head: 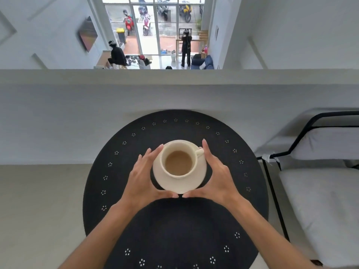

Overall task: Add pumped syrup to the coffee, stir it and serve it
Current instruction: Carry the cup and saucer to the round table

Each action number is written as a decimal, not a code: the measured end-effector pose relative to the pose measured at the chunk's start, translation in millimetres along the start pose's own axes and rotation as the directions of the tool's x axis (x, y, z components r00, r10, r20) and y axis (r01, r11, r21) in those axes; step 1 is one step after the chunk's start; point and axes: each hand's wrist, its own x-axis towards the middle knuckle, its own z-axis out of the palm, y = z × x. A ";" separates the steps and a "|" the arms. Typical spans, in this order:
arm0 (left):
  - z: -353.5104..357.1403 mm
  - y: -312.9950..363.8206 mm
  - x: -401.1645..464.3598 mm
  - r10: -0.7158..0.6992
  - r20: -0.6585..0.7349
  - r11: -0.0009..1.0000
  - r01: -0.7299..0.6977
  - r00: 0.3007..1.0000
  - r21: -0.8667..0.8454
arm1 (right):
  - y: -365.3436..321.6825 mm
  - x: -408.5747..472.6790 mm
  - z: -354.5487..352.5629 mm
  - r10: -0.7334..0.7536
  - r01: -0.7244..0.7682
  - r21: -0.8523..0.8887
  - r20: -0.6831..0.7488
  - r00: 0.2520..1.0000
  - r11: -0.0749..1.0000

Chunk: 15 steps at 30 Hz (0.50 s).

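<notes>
A: Coffee (178, 163) status?
B: Light tan, fills the lower part of a cream cup (179, 159). Cup sits upright on a matching saucer (174, 186), handle pointing to the far right.
A: Where's the saucer?
B: Over the middle of the round black bench (194, 226), between both hands. Dark shadow under its near edge; cannot tell if it's resting on the bench or held just above.
A: Hands?
B: Left hand (142, 180) cups the saucer's left side, fingers straight and slightly spread, fingertips reaching up past the cup's left wall. Right hand (217, 176) mirrors it on the right side, fingers straight, index tip just beyond the cup handle. Thumbs run along the saucer's near rim and nearly meet tip to tip at the centre.
A: Gripping?
B: Not curled. Fingers extended, framing the saucer edge. Left index looks to touch the cup wall; right fingers sit just beside the handle. Contact under the saucer is hidden.
A: Surroundings?
B: Bench has a ring of small white dot clusters near its rim. It stands against a low white wall (77, 113). Grey cushioned seat with black metal frame (320, 191) just beside the bench on the right. Beyond the wall, a lower floor with glass doors (155, 26), scooters parked outside, and two people in black.
</notes>
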 end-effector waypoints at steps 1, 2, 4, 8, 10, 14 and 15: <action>6.3 -7.5 0.7 0.001 0.007 1.000 -0.001 1.000 -0.001 | 6.8 1.2 5.7 0.009 -0.009 -0.003 0.006 1.000 1.000; 12.6 -15.0 0.9 -0.001 0.011 1.000 0.001 1.000 -0.006 | 13.9 2.1 11.4 0.011 -0.011 -0.005 0.013 1.000 1.000; 23.5 -27.6 1.8 -0.016 0.029 1.000 0.016 0.999 -0.007 | 26.9 4.9 22.1 0.015 -0.014 -0.018 0.028 0.999 1.000; 44.0 -52.4 3.5 -0.043 0.064 0.999 0.043 0.997 0.000 | 48.1 13.6 40.5 0.039 -0.037 -0.045 0.045 0.998 0.998; 54.0 -63.8 5.3 -0.066 0.079 0.998 0.066 0.995 0.005 | 58.8 19.3 49.0 0.041 -0.037 -0.067 0.054 0.998 0.997; 73.1 -84.5 9.1 -0.086 0.112 0.996 0.085 0.990 0.015 | 76.0 28.0 63.8 0.075 -0.066 -0.105 0.080 0.994 0.992; 77.3 -88.6 10.0 -0.095 0.118 0.995 0.094 0.988 0.012 | 79.7 29.8 67.0 0.083 -0.073 -0.113 0.088 0.993 0.991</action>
